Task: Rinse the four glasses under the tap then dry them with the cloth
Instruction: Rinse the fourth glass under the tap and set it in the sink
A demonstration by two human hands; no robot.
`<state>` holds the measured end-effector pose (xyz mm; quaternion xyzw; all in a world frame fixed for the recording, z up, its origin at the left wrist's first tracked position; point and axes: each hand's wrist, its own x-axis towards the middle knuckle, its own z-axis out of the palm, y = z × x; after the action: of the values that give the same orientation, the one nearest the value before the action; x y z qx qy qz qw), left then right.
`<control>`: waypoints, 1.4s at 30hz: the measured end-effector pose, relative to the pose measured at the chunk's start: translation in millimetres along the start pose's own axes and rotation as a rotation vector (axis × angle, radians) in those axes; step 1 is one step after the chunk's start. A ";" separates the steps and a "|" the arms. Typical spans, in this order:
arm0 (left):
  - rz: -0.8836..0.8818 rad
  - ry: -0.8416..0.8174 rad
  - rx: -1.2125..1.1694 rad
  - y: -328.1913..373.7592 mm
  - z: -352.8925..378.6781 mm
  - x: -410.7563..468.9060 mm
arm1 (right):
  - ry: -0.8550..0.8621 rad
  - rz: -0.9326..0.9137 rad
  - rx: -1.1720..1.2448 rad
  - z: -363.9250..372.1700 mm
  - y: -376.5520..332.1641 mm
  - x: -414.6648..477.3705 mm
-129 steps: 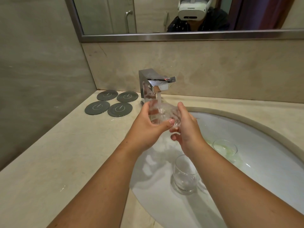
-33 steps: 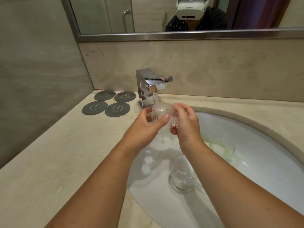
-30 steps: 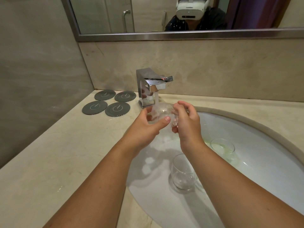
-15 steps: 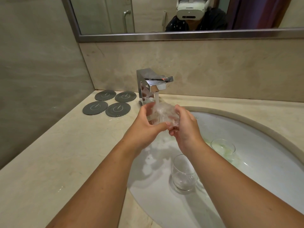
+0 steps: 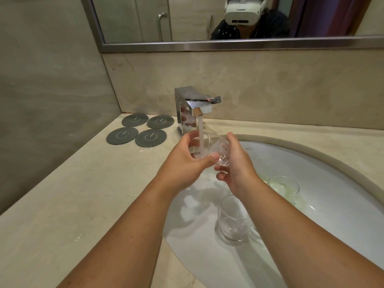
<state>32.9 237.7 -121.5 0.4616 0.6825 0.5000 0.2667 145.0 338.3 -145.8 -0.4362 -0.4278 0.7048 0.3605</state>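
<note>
Glass (image 5: pixel 216 147) sits between your hands, right under the tap (image 5: pixel 194 104) stream. Its long axis is tipped, roughly left to right: the mouth appears to face your left hand (image 5: pixel 182 163), the base your right hand (image 5: pixel 236 167). Both hands curl round it, left thumb across the near wall. Forearms converge over the basin (image 5: pixel 311 163). Near glass (image 5: pixel 233 221) and far glass (image 5: pixel 283 186) stand upright below. Cloth not in view.

4 dark grey coasters (image 5: pixel 136 132); white basin (image 5: pixel 332 183); chrome tap (image 5: pixel 188 109).
</note>
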 end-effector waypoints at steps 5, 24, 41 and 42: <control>0.039 -0.021 -0.043 -2.8 1.0 1.7 | -0.007 -0.035 0.115 2.2 -1.3 -1.4; 0.009 -0.059 -0.118 -4.2 1.1 3.3 | 0.040 -0.113 0.033 1.4 -1.3 -0.3; -0.436 -0.080 -0.370 -4.0 6.9 5.7 | 0.187 -0.657 -0.391 6.6 -5.1 -25.5; -0.439 -0.085 -0.365 -2.9 6.4 4.6 | 0.193 -0.678 -0.408 6.6 -5.2 -25.5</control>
<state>35.2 244.4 -126.0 0.2676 0.6529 0.5253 0.4756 148.8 315.9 -131.6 -0.3974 -0.6425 0.4024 0.5170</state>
